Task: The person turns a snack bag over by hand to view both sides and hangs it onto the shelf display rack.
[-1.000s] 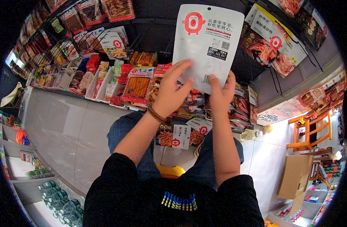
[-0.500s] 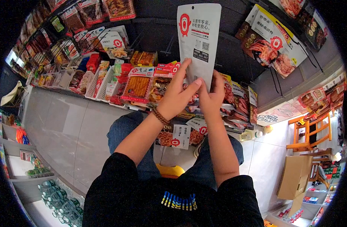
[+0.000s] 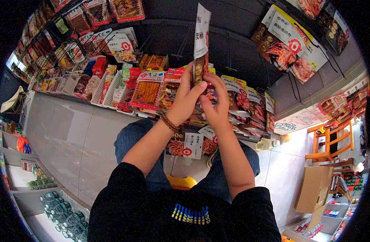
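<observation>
A snack packet (image 3: 202, 36) stands upright above the shelf, turned nearly edge-on, with a white top, a red logo and a dark brown lower part. My left hand (image 3: 183, 103) is closed around its lower end, thumb in front. A brown bead bracelet circles that wrist. Close by on the right, my right hand (image 3: 218, 105) has its fingers curved and apart from the thumb. Its fingertips reach the packet's edge; whether they press on it I cannot tell. Behind this hand lie several similar meat snack packets (image 3: 238, 97), partly covered.
Trays of packaged snacks (image 3: 146, 93) and white baskets (image 3: 101, 89) line the low shelf. Large packets (image 3: 291, 44) hang at upper right. More packets (image 3: 193, 145) rest between my knees. A bottle (image 3: 266, 144), a cardboard box (image 3: 314, 188) and a wooden chair (image 3: 330, 141) stand on the right.
The packet has turned from its white printed back to nearly edge-on, showing part of its front. My right hand has loosened from its lower end, fingers now curved beside it.
</observation>
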Action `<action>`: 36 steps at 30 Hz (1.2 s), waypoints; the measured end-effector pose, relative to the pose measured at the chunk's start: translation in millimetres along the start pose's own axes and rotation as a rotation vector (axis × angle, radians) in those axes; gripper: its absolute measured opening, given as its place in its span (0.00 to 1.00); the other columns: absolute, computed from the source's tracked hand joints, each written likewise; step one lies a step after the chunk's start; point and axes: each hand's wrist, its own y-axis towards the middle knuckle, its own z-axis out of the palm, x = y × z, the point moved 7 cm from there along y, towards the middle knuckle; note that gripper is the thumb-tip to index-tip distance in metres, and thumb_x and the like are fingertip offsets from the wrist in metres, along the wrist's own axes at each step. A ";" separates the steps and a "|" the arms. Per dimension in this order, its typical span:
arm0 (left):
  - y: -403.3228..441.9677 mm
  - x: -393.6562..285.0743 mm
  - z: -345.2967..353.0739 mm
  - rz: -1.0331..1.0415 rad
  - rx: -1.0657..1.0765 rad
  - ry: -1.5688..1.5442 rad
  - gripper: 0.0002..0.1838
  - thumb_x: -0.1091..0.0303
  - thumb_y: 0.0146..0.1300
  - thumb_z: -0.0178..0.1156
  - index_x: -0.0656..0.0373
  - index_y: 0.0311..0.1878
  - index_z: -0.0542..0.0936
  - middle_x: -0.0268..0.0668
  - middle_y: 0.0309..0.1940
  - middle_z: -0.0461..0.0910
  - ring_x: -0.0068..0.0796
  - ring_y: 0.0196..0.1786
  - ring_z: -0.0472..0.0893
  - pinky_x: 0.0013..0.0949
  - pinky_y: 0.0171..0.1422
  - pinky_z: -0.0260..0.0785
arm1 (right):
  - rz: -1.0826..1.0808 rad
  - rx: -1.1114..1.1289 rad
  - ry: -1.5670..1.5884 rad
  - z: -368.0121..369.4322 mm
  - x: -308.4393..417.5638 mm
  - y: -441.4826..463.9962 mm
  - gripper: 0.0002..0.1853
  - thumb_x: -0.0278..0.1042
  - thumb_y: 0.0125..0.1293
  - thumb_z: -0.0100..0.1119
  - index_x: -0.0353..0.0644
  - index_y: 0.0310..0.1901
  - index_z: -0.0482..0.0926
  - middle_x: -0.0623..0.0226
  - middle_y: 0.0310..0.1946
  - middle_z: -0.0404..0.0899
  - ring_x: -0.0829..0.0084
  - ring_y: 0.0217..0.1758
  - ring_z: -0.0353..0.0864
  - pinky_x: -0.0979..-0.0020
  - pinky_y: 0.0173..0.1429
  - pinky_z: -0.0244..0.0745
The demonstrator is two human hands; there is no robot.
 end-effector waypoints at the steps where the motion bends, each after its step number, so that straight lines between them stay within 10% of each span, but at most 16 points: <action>1: -0.1 2.3 -2.4 -0.029 -0.007 0.022 0.31 0.66 0.58 0.49 0.63 0.61 0.49 0.41 0.55 0.58 0.29 0.57 0.60 0.30 0.61 0.51 | 0.005 0.032 0.040 1.1 0.0 -0.5 0.22 0.31 0.44 0.55 0.37 0.45 0.69 0.54 0.44 0.69 0.57 0.50 0.66 0.63 0.55 0.58; 17: 5.3 20.3 -27.8 -0.184 -0.158 -0.226 0.22 0.54 0.64 0.37 0.64 0.46 0.69 0.38 0.41 0.73 0.25 0.42 0.75 0.28 0.46 0.67 | 0.010 0.084 0.107 1.3 -0.3 -0.4 0.19 0.36 0.51 0.49 0.37 0.45 0.70 0.56 0.47 0.69 0.58 0.52 0.66 0.64 0.58 0.54; 27: 2.3 11.2 -49.6 -0.208 -0.276 0.140 0.22 0.54 0.64 0.38 0.65 0.44 0.69 0.37 0.38 0.73 0.22 0.38 0.74 0.24 0.43 0.66 | 0.093 -0.009 0.191 -11.7 -7.3 1.3 0.17 0.25 0.50 0.50 0.37 0.45 0.70 0.58 0.45 0.71 0.63 0.50 0.68 0.68 0.56 0.58; 36: 3.1 1.9 -43.5 -0.203 -0.278 -0.229 0.20 0.56 0.64 0.40 0.64 0.45 0.69 0.36 0.40 0.73 0.23 0.40 0.74 0.26 0.43 0.68 | 0.190 -0.161 -0.054 -44.6 -26.7 9.6 0.21 0.28 0.50 0.54 0.38 0.48 0.66 0.59 0.49 0.66 0.65 0.54 0.63 0.68 0.57 0.56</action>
